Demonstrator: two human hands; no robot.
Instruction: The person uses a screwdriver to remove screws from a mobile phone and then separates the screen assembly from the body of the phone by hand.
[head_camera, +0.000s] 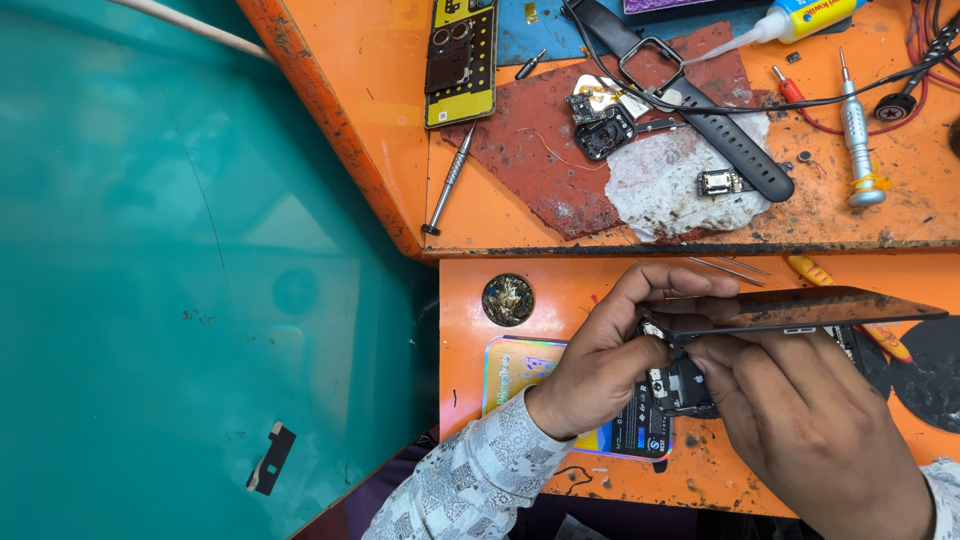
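Left hand (610, 350): lower centre of the frame, fingers curled together, thumb and fingertips pinched on the left corner of the opened phone (690, 385).
Right hand (800, 420): lower right, fingers bent and closed on the phone's upper edge, just under the lifted screen (800, 308).
Opened phone: low centre-right, resting on the orange bench (560, 210) between the 2 hands, insides and black battery facing up; long axis running left to right.
Lifted screen: dark glass panel tilted up off the phone body, seen almost edge-on, long axis left to right, free end pointing to the right edge of the frame.
Card under the phone: shiny rainbow-edged card (515, 370), partly hidden by the left wrist.
Round dish (508, 299): small dark dish left of the hands, holding a glinting heap of tiny metal bits, too small to tell apart.
Upper bench: red mat (545, 170) carrying a black smartwatch (700, 110) with strap laid diagonally and small loose boards.
Tools: 1 screwdriver (447, 180) at upper centre, another (857, 130) at upper right, glue bottle (800, 17) at the top edge, tweezers (728, 267) above the screen.
Sleeves: patterned grey-white cloth on both wrists.
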